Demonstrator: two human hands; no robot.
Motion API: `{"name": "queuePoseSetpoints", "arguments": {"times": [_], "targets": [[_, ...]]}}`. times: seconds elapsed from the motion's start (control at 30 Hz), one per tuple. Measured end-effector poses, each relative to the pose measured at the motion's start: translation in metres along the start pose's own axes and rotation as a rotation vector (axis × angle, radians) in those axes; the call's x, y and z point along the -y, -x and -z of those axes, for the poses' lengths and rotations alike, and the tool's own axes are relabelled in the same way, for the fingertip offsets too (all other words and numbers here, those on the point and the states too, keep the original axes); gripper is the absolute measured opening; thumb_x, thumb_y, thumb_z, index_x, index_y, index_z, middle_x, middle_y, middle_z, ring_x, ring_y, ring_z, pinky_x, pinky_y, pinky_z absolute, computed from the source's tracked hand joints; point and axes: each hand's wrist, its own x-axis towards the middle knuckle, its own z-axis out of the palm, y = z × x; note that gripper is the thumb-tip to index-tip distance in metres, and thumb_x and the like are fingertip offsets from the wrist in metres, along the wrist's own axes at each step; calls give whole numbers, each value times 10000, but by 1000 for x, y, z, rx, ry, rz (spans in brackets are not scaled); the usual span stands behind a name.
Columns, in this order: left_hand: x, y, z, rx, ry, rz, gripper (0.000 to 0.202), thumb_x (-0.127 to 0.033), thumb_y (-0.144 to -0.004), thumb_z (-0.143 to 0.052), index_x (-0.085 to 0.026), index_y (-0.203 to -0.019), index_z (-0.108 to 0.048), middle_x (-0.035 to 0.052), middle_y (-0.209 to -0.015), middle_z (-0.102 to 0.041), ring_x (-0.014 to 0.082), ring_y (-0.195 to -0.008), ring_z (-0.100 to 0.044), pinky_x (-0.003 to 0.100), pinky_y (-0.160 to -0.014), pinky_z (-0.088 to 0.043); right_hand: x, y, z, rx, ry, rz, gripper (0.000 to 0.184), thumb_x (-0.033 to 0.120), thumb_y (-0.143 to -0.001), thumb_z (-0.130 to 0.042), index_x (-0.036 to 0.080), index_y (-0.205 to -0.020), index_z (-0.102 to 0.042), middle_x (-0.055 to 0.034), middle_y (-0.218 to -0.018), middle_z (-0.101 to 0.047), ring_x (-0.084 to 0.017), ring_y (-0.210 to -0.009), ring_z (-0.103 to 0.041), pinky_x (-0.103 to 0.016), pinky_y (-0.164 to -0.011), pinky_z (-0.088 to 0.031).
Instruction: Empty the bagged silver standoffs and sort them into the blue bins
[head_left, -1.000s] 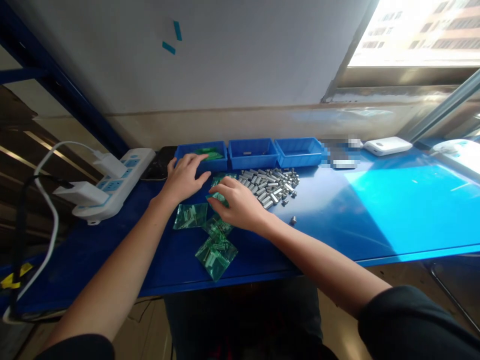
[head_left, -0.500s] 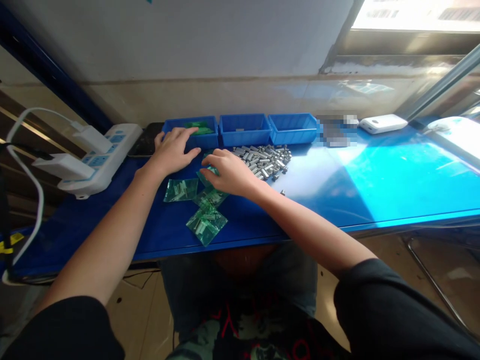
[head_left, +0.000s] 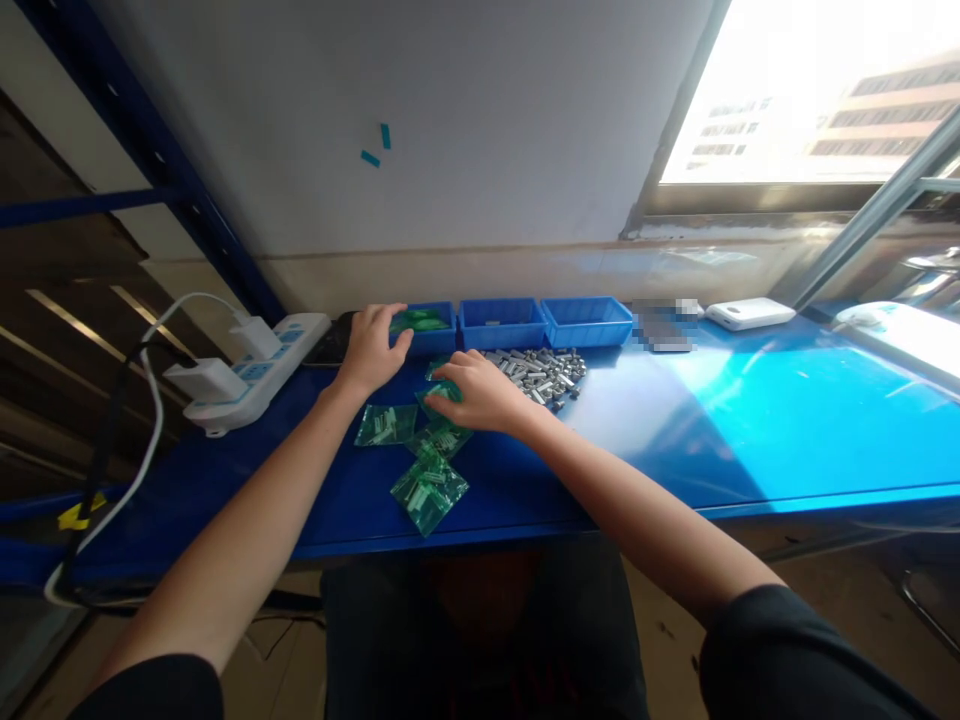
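Observation:
My left hand [head_left: 371, 347] rests on the front edge of the leftmost blue bin [head_left: 442, 338], which holds green bags; its fingers lie flat and spread. My right hand [head_left: 478, 391] presses its fingertips together on a small green plastic bag [head_left: 437, 393] lying on the blue table. Three more green bags with metal parts lie in front: one [head_left: 385, 424] to the left, one [head_left: 445, 437] under my right hand, one [head_left: 429, 489] near the table's edge. A heap of small silver metal cylinders [head_left: 536, 367] lies just right of my right hand.
Two more blue bins [head_left: 501, 322] [head_left: 587, 320] stand in a row at the back. A white power strip [head_left: 251, 372] with chargers and cables sits at the left, a dark phone [head_left: 328, 344] beside it. A white box [head_left: 748, 313] lies at the back right. A wall stands behind.
My left hand has slid up onto the left bin's edge. My right hand stays on the green bag. The camera has tilted up.

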Motion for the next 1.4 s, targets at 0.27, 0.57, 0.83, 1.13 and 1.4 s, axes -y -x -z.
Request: {"name": "queuePoseSetpoints", "arguments": {"times": [0.27,0.57,0.83,1.13,1.4], "targets": [[-38,5,2,5,138,-139,241,-240,-857,-467,-201,-1029,-632,70,-972,-660,238,-999,-542,381,-951,-397,7,0,-5,110,61,104,253,369,-846,-608,192,-1017,-667,-71,-969,-653,-223,-943,-576,-342,-785,-389],[-44,5,10,225,567,177,413,-494,-905,-375,-234,-965,-689,11,-593,-595,191,-628,-572,275,-643,-454,1,-8,5,-445,1,-202,205,269,-914,-449,221,-892,-646,-41,-791,-665,-185,-752,-598,-271,-664,-395],[-60,9,14,150,413,-78,250,-378,-809,-593,-263,-1018,-667,32,-932,-665,190,-817,-605,253,-673,-463,-8,-8,9,-552,-206,-215,185,283,-908,-433,201,-957,-592,-49,-850,-690,-180,-760,-638,-259,-671,-440],[6,-34,22,-264,-10,166,345,-345,-872,-520,-228,-1179,-626,84,-943,-684,255,-849,-619,354,-791,-447,1,-7,1,-356,-162,-104,310,301,-886,-485,145,-1152,-522,-64,-878,-643,-195,-852,-597,-300,-771,-454],[17,-16,5,18,-312,185,401,-478,-895,-432,-222,-1128,-633,124,-1033,-680,323,-1074,-541,429,-887,-404,8,-2,5,-93,-51,-62,333,377,-879,-525,160,-1126,-581,-102,-1020,-611,-221,-985,-542,-347,-846,-427]]}}
